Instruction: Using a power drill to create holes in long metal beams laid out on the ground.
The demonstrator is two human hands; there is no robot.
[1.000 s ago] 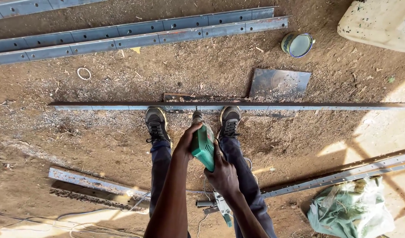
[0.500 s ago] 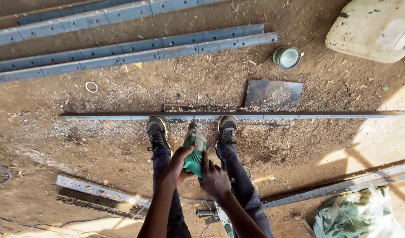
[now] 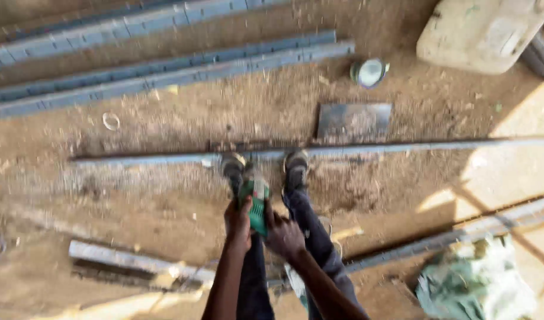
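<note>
I hold a green power tool (image 3: 257, 203) with both hands, its front end pointing down toward a long grey metal bar (image 3: 414, 148) lying across the dirt. My left hand (image 3: 238, 224) grips the tool's left side and my right hand (image 3: 283, 236) grips its rear right. Both my shoes (image 3: 295, 168) stand on the bar, one on each side of the tool. The picture is blurred, so the tool's tip is unclear.
Several long grey metal profiles (image 3: 165, 68) lie at the back. A dark metal plate (image 3: 353, 120), a small round tin (image 3: 368, 72), a pale plastic canister (image 3: 482, 32), a green cloth bundle (image 3: 476, 287) and more bars (image 3: 135, 261) lie on the dirt.
The view has swung down and left with motion blur. My hands and the green tool sit lower and further left in the frame, still over the bar between my shoes.
</note>
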